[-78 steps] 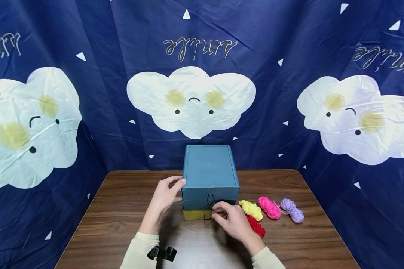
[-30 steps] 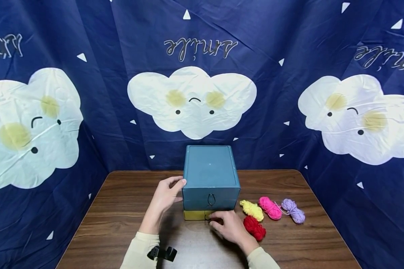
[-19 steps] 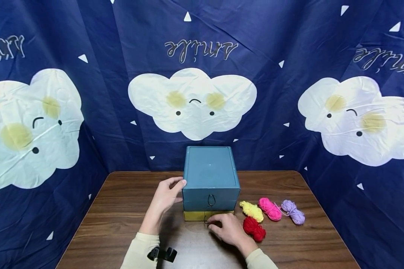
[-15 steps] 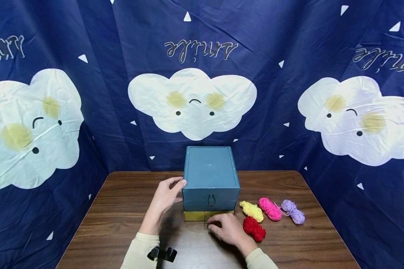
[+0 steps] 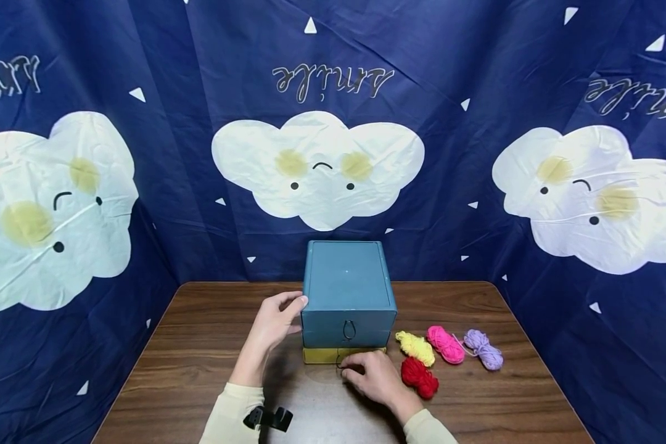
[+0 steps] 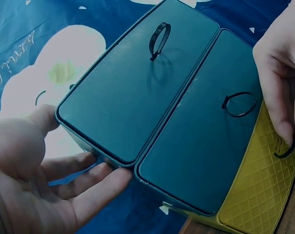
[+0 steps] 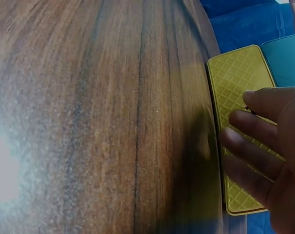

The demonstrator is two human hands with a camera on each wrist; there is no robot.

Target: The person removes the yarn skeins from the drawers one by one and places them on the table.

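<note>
A teal drawer box (image 5: 346,290) stands mid-table with a yellow bottom drawer (image 5: 324,356) poking out slightly. My left hand (image 5: 294,314) rests against the box's left side, thumb at the top front corner and fingers fairly straight (image 6: 82,161). My right hand (image 5: 348,369) is low in front of the yellow drawer (image 7: 237,83). Its fingers (image 6: 279,87) pinch that drawer's black ring pull (image 6: 285,151). In the right wrist view the fingertips (image 7: 237,119) lie over the quilted yellow front. Both teal drawer fronts (image 6: 133,92) are flush, and their ring pulls hang free.
Right of the box lie small yarn bundles: yellow (image 5: 415,347), pink (image 5: 445,344), purple (image 5: 483,349), and red (image 5: 420,377) beside my right wrist. The wooden table (image 5: 200,364) is ringed by a blue cloud-print curtain (image 5: 322,166). A black strap (image 5: 267,419) sits on my left sleeve.
My right hand dropped from the teal drawer front to the yellow drawer's pull and drew slightly toward me, uncovering the red yarn. It has hardly moved in the last half second. The left hand stayed put.
</note>
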